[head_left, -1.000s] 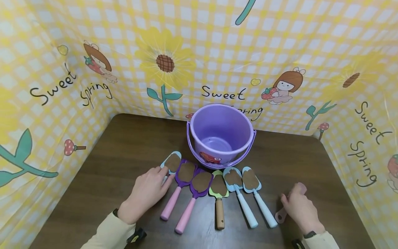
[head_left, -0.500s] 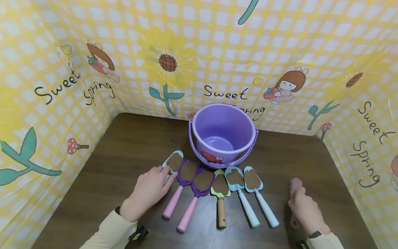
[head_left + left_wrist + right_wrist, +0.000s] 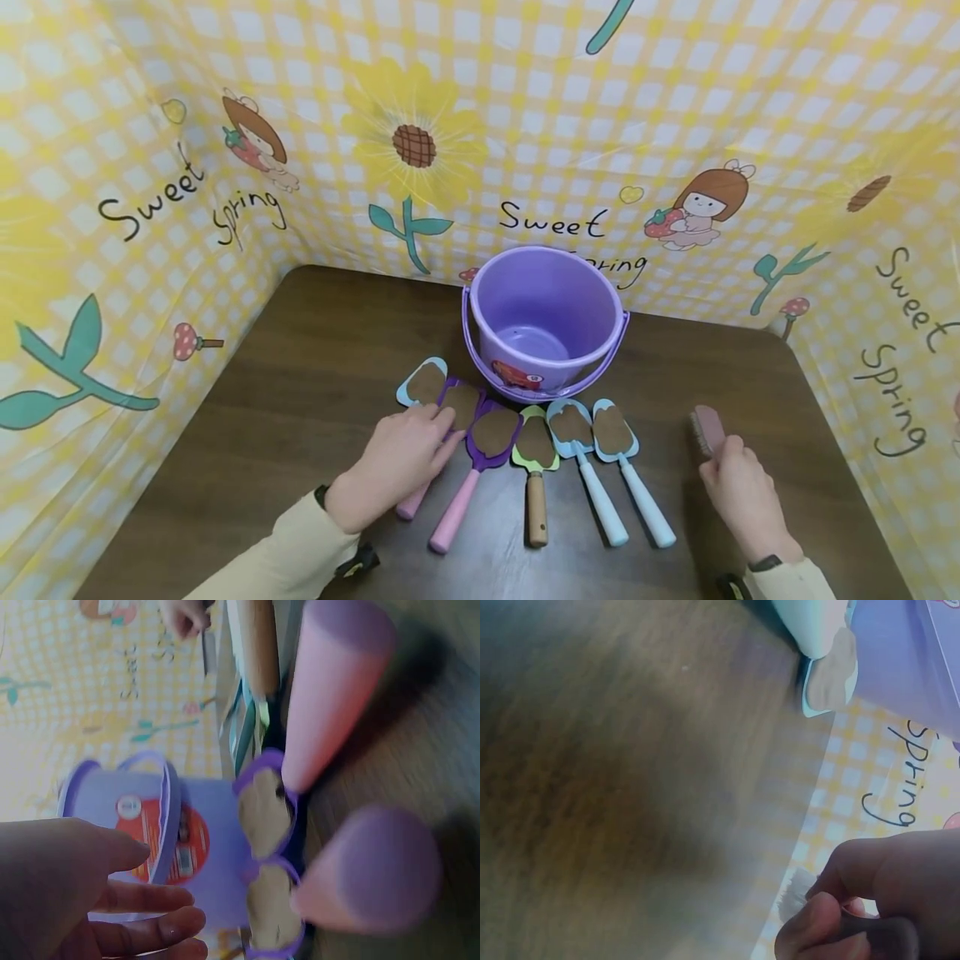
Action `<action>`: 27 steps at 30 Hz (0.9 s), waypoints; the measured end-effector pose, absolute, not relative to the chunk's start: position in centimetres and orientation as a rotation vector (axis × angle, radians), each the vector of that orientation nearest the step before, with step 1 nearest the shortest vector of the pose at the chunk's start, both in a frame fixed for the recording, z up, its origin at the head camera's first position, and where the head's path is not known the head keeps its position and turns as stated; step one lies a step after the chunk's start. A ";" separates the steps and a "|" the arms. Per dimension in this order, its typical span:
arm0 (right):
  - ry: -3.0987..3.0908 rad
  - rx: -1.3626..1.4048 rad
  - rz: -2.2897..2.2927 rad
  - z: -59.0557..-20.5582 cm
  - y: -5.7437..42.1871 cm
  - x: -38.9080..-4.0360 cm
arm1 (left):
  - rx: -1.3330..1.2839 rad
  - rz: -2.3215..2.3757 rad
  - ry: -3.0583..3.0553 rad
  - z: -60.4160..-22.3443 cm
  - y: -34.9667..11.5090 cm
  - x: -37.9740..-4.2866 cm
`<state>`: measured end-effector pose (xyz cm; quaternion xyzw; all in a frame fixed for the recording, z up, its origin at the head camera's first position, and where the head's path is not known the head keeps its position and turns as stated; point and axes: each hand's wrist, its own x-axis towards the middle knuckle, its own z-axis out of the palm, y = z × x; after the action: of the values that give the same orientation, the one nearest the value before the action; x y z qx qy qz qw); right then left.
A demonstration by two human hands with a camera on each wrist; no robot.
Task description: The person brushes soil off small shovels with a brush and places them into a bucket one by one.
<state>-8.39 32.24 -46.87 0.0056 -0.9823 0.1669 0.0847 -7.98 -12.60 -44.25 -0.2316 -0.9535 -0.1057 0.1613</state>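
Six small shovels, their blades largely brown, lie in a row on the near side of the purple bucket point(image 3: 561, 377). I record, from the bucket's left to its right: the outer-left blue shovel point(image 3: 425, 385), the left purple shovel point(image 3: 460, 397), the right purple shovel point(image 3: 492, 437), the green shovel point(image 3: 536, 450), the inner blue shovel point(image 3: 588, 469) and the outer-right blue shovel point(image 3: 627, 469).

My left hand point(image 3: 397, 462), to the near left of the bucket, is over the left purple shovel with fingers loosely extended and gripping nothing; I cannot tell whether its fingertips touch the blade.

My right hand point(image 3: 745, 492), to the bucket's near right and well apart from it, grips the pink brush point(image 3: 707, 429), bristles facing the bucket's side. Contact between brush and table point(image 3: 300, 367) I cannot determine.
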 end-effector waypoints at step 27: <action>-2.955 0.045 0.562 -45.1 31.7 -9.1 | -1.259 -0.030 -2.706 -43.9 7.4 -9.5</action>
<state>-9.07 31.73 -45.12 0.0148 -0.9801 0.1863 0.0665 -9.48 7.39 -43.91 -0.4204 -0.9039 -0.0100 0.0786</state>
